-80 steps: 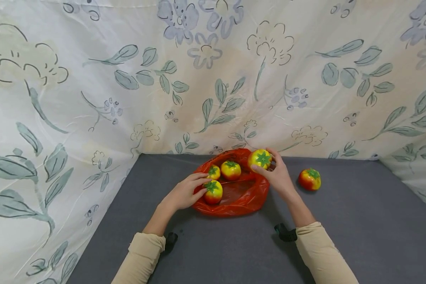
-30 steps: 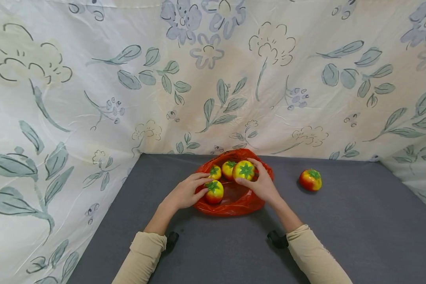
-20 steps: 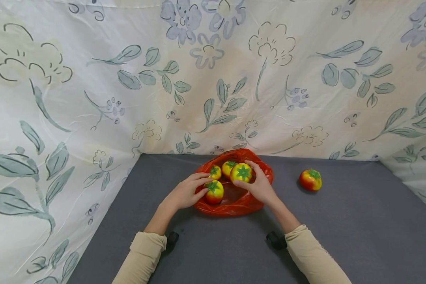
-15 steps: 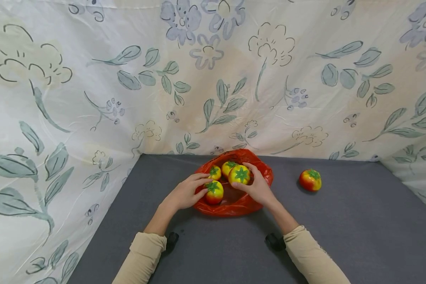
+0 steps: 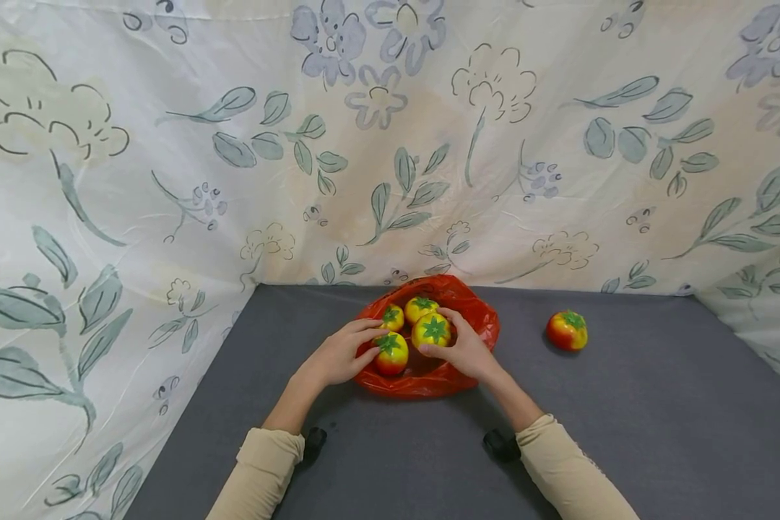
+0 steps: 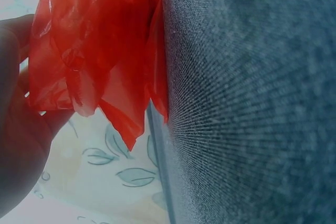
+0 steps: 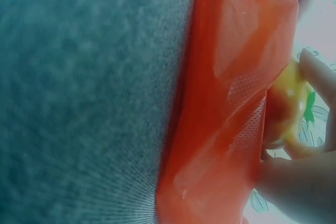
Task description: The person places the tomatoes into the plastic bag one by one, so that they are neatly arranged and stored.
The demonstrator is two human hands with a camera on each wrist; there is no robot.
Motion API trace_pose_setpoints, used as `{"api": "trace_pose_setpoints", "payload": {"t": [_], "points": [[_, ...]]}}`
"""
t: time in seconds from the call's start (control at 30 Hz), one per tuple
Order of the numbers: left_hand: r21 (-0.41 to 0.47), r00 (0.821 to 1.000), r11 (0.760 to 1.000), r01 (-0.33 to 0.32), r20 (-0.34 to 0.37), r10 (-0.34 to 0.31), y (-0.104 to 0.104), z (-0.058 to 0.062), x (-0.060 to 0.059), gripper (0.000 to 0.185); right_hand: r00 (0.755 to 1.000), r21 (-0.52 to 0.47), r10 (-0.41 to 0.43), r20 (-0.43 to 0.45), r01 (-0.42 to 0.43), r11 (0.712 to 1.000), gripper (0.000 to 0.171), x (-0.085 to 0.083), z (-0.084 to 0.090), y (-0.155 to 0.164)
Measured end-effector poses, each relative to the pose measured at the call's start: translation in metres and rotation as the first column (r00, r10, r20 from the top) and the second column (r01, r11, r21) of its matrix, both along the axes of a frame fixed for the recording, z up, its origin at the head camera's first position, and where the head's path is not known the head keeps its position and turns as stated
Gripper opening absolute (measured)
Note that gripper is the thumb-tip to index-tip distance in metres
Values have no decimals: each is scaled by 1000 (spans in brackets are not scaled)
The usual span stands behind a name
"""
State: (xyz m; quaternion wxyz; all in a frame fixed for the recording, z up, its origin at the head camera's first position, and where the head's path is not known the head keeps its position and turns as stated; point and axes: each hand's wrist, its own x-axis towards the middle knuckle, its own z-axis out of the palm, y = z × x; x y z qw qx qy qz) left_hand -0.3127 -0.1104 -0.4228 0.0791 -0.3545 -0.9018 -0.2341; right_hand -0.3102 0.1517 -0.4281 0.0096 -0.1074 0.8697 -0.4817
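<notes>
Head view: right hand curled round a yellow-red tomato low over the red plastic bag on the grey table; left hand pinching the bag's near-left edge beside a second tomato; two more tomatoes further back in the bag; lone tomato well apart on the right; floral cloth behind

Left wrist view: palm against crumpled red bag, finger hold hidden

Right wrist view: fingers wrapped on the tomato just past the bag's wall

Left hand curled, right hand gripping
</notes>
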Motion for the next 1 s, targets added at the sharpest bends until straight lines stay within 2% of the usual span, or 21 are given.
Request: {"api": "trace_pose_setpoints", "payload": {"t": [0.17,0.77,1.0], "points": [[7,1000,1000,8,-14,-8,-1,0,0,40,1000,37,23,4,-23,999,81,0,0,0],[6,1000,1000,1,-21,-1,-1,-1,0,39,997,40,75,33,-76,996,78,1,-2,0],[6,1000,1000,5,-16,-5,0,0,1,39,995,72,85,57,-89,993,80,2,-3,0]]}}
